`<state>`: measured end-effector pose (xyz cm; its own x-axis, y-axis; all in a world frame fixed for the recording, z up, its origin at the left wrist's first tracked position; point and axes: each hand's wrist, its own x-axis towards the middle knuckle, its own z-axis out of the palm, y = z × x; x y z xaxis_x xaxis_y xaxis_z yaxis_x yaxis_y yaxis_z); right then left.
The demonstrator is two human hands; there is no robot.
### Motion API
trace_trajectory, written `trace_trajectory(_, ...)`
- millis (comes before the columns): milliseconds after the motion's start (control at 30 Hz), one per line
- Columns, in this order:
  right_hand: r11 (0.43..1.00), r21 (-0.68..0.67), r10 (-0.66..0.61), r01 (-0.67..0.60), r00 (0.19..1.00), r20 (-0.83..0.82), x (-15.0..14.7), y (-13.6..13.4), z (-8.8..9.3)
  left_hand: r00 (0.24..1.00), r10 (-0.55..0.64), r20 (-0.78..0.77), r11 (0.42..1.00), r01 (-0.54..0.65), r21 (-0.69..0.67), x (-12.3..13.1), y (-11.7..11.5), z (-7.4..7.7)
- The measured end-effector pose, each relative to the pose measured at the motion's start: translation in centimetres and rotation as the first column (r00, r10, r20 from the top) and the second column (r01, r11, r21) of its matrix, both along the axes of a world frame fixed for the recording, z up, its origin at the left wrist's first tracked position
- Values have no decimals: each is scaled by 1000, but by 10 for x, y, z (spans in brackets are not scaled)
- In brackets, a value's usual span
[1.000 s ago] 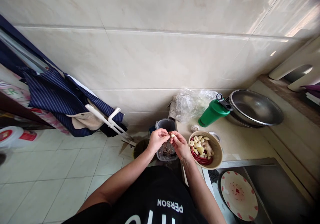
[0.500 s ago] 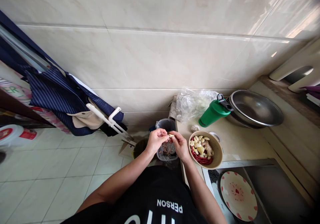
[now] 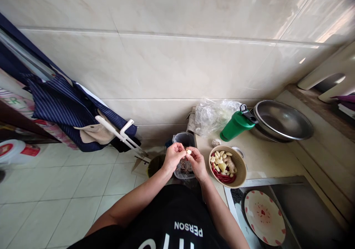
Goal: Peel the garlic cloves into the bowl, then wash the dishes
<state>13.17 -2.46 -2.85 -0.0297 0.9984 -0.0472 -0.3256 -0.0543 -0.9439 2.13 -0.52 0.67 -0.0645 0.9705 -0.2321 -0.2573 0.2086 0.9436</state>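
A small pale garlic clove (image 3: 189, 151) is held up over the waste bin (image 3: 184, 175). My right hand (image 3: 198, 163) pinches it between thumb and fingers. From the other side, the closed fingertips of my left hand (image 3: 174, 156) meet the clove; any peel between them is too small to make out. Close to my right hand stands a tan basket (image 3: 243, 175) with peeled garlic cloves (image 3: 221, 158), a piece of ginger (image 3: 230, 164) and red chillies (image 3: 226, 178). Behind the basket, a garlic bulb (image 3: 216, 142) lies on the counter.
On the counter (image 3: 266, 162) are a green shaker bottle (image 3: 235, 126), a clear plastic bag (image 3: 209, 117) and large metal bowls (image 3: 284, 119). A patterned plate (image 3: 263, 215) sits at the lower right. To the left, a white handle (image 3: 118, 134) and striped cloth (image 3: 62, 104) stand against the wall.
The garlic clove has turned in my fingers and more of its pale surface shows. My hands stay in nearly the same place, with the left fingertips shifted slightly.
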Motion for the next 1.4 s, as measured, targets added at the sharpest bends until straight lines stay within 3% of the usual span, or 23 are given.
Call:
trace_trajectory(167,989,-90,-130,119,983,-129,-1,4,4,1000,1,-12,999,-2,-35,1,1,-9)
trace_trajectory(367,987,-109,-143,115,943,-300,4,6,17,968,32,-249,997,-15,69,-1,9,-43)
trace_trajectory(467,991,-79,-130,110,944,-303,11,6,24,914,-20,-404,996,54,73,-5,13,-59)
trace_trajectory(567,998,-36,-54,47,978,-203,17,5,26,836,-90,-541,980,172,104,-7,15,-65)
trace_trajectory(667,999,-17,-30,29,998,-51,20,4,18,781,-109,-615,934,292,206,-7,16,-58)
trace_trajectory(800,995,95,-52,33,976,211,26,4,6,761,-132,-635,883,381,274,-7,13,-35)
trace_trajectory(900,972,235,-92,-17,892,443,33,4,9,756,-209,-621,845,459,274,-8,9,-13)
trace_trajectory(1033,934,336,-125,-121,772,624,37,5,20,658,-290,-694,757,602,254,-9,3,9)
trace_trajectory(1200,899,365,-100,-240,701,706,38,3,31,583,-288,-760,722,654,228,-8,0,11)
trace_trajectory(1400,886,360,-86,-293,659,747,37,3,38,604,-324,-729,729,650,215,-12,0,6)
